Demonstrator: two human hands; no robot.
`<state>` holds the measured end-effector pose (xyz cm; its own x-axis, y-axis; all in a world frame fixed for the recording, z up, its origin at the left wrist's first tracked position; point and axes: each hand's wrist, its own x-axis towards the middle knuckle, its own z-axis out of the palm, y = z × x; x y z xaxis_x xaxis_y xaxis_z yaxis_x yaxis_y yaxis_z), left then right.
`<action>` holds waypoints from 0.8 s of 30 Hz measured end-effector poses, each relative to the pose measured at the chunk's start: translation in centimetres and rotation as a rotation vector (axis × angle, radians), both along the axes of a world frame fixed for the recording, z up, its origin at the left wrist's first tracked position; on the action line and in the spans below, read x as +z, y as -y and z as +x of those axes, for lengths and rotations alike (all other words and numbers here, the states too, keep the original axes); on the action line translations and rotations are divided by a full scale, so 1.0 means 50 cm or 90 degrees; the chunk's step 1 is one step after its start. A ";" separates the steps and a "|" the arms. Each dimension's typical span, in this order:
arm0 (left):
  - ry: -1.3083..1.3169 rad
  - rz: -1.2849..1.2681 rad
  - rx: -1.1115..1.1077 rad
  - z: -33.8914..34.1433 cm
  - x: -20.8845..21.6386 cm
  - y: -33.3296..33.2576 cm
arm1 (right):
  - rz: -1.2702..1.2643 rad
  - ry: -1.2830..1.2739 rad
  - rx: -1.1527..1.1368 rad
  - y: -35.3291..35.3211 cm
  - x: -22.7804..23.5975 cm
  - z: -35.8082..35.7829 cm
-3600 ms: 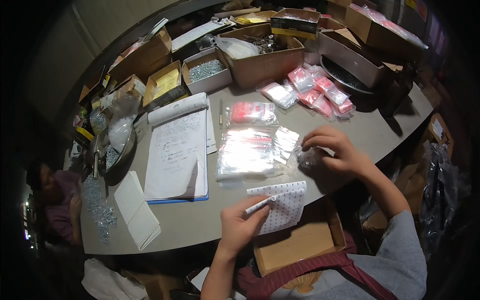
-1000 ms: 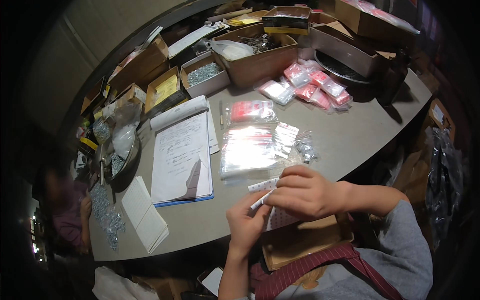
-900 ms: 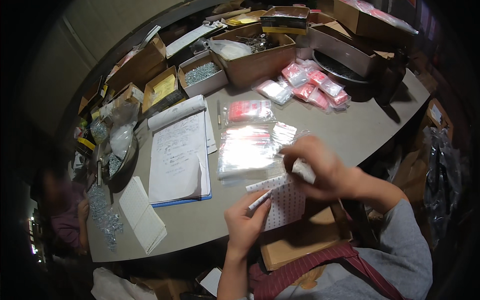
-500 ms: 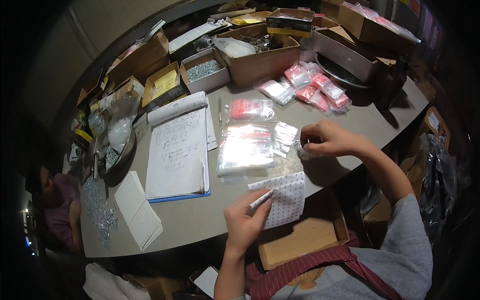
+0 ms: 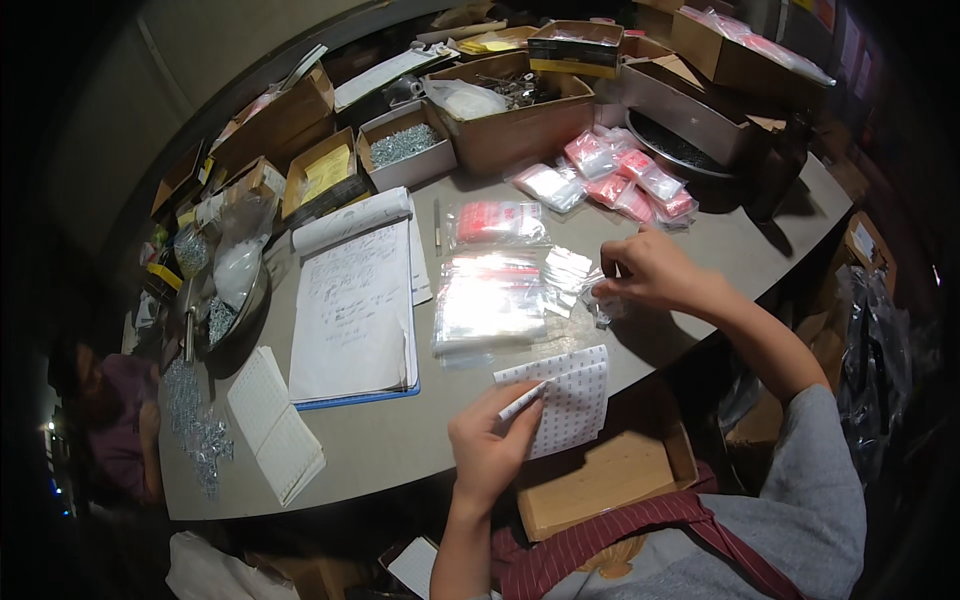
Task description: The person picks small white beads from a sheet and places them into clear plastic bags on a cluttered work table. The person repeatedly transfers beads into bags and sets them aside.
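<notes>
My left hand (image 5: 487,440) pinches a white sheet of small printed labels (image 5: 570,410), its upper part folded over, above the table's near edge. My right hand (image 5: 655,268) is curled with thumb and fingertips close together over crumpled clear plastic (image 5: 604,312); what the fingertips grip is too small to tell. Left of them lie narrow white strips (image 5: 566,270), beside a stack of clear zip bags (image 5: 488,305) with a red line along the top. Behind that stack sits a packet of red-topped bags (image 5: 495,222).
A notepad on a blue clipboard (image 5: 352,310) and a folded paper (image 5: 275,425) lie to the left. Loose metal parts (image 5: 205,440) and a metal scoop pan (image 5: 240,310) are beyond. Filled bags (image 5: 610,175) and boxes (image 5: 515,125) line the back. An open carton (image 5: 600,485) stands below the edge.
My right hand has shifted slightly left and back, its fingertips now nearer the white strips. My left hand keeps its hold on the label sheet. The view has tilted a little.
</notes>
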<state>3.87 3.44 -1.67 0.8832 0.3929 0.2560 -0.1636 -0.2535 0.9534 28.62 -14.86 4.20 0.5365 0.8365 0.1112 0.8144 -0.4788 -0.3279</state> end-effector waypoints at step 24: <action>0.025 0.007 0.002 -0.002 -0.007 0.001 | 0.015 0.123 0.030 0.022 -0.044 -0.017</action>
